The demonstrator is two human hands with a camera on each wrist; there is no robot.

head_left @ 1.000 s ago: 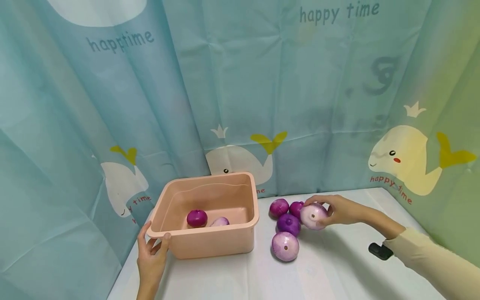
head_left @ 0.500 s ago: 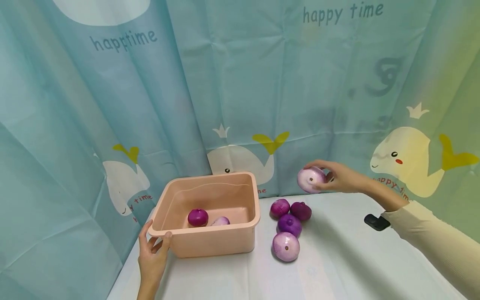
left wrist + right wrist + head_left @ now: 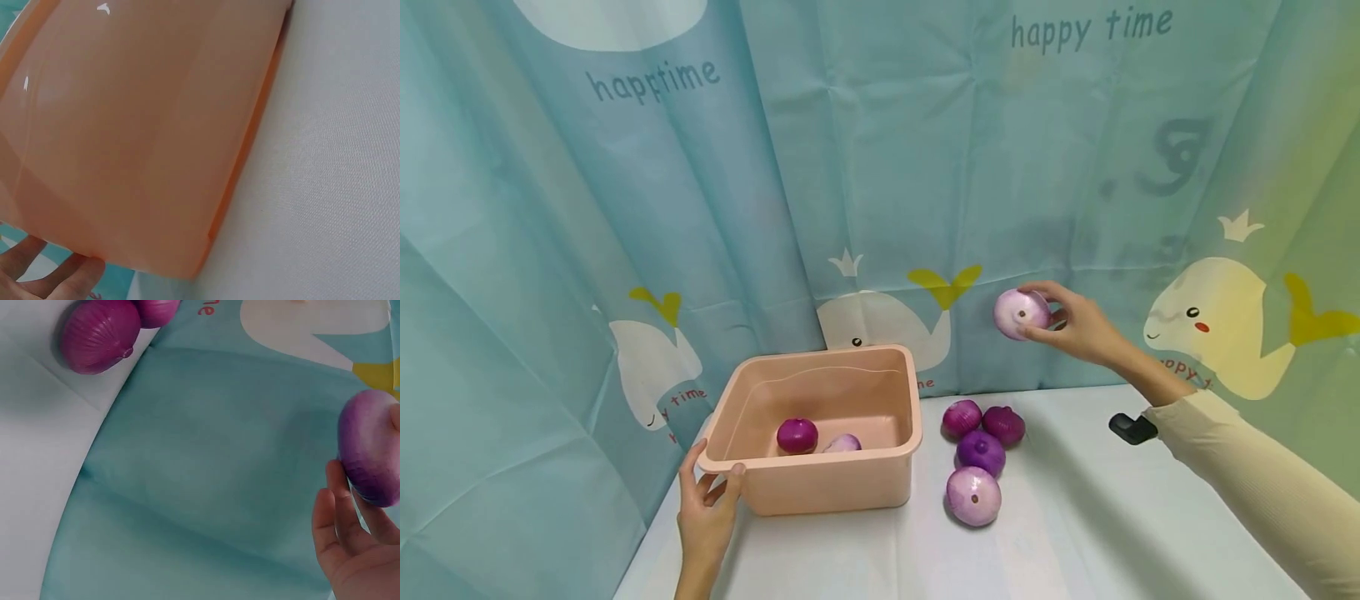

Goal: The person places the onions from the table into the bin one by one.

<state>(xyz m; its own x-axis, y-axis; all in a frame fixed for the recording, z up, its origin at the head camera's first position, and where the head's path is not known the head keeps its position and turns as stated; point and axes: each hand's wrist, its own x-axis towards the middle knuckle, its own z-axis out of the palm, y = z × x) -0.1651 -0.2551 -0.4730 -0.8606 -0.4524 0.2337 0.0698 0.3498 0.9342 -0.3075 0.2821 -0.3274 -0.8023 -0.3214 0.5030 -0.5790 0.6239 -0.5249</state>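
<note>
My right hand grips a pale purple onion high above the table, in front of the curtain. In the right wrist view the same onion sits at the right edge, thumb and fingers around it. My left hand holds the near left corner of a pink plastic basin, thumb on the rim and fingers round the side. Inside the basin lie a dark magenta onion and a pale one, the latter partly hidden by the front wall.
Right of the basin several onions huddle on the white tablecloth: a striped one, a dark one, a violet one and a pale one nearest me. A blue whale-print curtain encloses the table behind and at the sides.
My right hand has lifted the pale onion up from the cluster, well above the table, uncovering the dark onion behind it. My left hand stays at the basin's corner.
</note>
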